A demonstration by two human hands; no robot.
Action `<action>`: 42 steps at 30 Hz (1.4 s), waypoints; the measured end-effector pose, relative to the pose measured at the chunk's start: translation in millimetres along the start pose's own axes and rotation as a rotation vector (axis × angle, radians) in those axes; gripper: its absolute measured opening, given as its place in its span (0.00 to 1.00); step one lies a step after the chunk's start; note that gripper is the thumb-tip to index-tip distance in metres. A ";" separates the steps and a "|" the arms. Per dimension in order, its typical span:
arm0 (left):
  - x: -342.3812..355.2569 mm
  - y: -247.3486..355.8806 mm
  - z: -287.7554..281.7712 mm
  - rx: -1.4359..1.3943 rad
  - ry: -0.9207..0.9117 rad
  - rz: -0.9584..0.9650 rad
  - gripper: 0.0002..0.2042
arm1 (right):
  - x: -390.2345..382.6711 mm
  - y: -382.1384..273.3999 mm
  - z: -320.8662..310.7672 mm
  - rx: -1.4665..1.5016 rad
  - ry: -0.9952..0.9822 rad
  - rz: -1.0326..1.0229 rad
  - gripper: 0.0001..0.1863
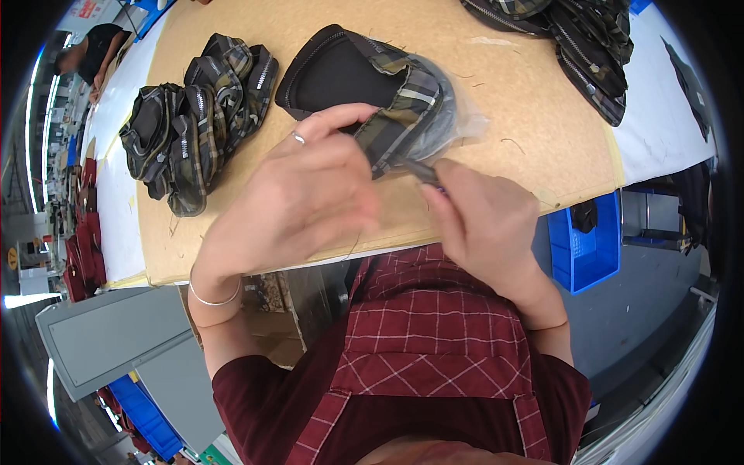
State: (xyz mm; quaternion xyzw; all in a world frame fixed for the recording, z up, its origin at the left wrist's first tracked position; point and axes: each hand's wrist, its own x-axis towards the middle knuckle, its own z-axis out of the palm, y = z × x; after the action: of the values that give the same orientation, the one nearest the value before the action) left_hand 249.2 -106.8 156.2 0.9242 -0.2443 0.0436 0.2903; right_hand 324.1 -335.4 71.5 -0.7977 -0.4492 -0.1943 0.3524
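Note:
A plaid green-and-black zippered pouch piece (403,108) with a black panel lies on the tan board (527,155), a sheet of clear plastic (459,116) under its right side. My left hand (298,194) is at its lower left, index finger touching the fabric; the other fingers are blurred, so any grip is unclear. My right hand (484,221) is closed around a small dark cutting tool (418,169), whose tip is at the pouch's lower edge. Loose thread bits are scattered on the board.
Piled plaid pouches lie left (190,128) and upper right (577,54). A person (101,50) stands beyond the upper-left corner, near red bags (85,256). Below the right table edge is a blue bin (581,263) with dark material; a cardboard box (271,325) is beneath the front edge.

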 end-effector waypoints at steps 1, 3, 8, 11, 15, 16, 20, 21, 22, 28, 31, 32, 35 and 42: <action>0.8 -0.1 -7.9 0.008 -0.002 0.022 0.11 | 0.1 2.8 -3.1 0.062 0.011 0.037 0.09; 2.9 2.2 -16.6 0.034 0.035 0.039 0.11 | 2.6 5.4 -9.7 0.131 0.020 0.149 0.09; 18.4 10.9 6.8 0.080 0.287 -0.036 0.08 | 12.4 14.3 -17.2 0.154 -0.070 0.189 0.09; 31.3 9.6 12.7 0.062 0.268 -0.167 0.12 | 17.5 17.9 -19.5 0.140 -0.095 0.178 0.10; 44.5 -1.0 7.9 0.154 0.182 -0.133 0.11 | 23.3 18.6 -27.1 0.118 -0.172 0.181 0.11; 46.9 -0.6 7.2 0.157 0.173 -0.142 0.10 | 24.5 20.1 -28.1 0.118 -0.180 0.170 0.11; 48.0 -2.4 9.2 0.174 0.169 -0.130 0.07 | 31.4 23.9 -32.0 0.098 -0.204 0.111 0.11; 47.2 -4.2 11.4 0.185 0.190 -0.124 0.07 | 32.4 23.5 -33.3 0.101 -0.226 0.122 0.11; 46.5 -6.2 14.0 0.196 0.210 -0.117 0.06 | 33.5 23.0 -34.6 0.104 -0.248 0.133 0.10; 49.1 -7.5 22.1 0.264 0.277 -0.096 0.04 | 33.3 23.5 -31.4 0.105 -0.228 0.128 0.11; 48.6 -7.3 22.8 0.240 0.305 -0.104 0.04 | 31.8 24.0 -27.5 0.083 -0.199 0.103 0.12; 48.3 -7.2 22.8 0.224 0.317 -0.110 0.04 | 31.4 24.2 -26.9 0.074 -0.192 0.095 0.12; 44.8 -10.9 22.9 0.151 0.325 -0.125 0.06 | 29.4 24.5 -25.6 0.042 -0.187 0.083 0.12; 48.8 -9.8 25.1 0.239 0.291 -0.059 0.05 | 27.5 23.4 -24.6 0.032 -0.147 0.076 0.12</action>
State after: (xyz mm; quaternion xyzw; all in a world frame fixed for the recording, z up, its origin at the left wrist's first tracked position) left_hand 295.2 -134.6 141.2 0.9428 -0.1656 0.1971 0.2116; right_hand 358.5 -345.7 96.3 -0.8206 -0.4461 -0.1144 0.3383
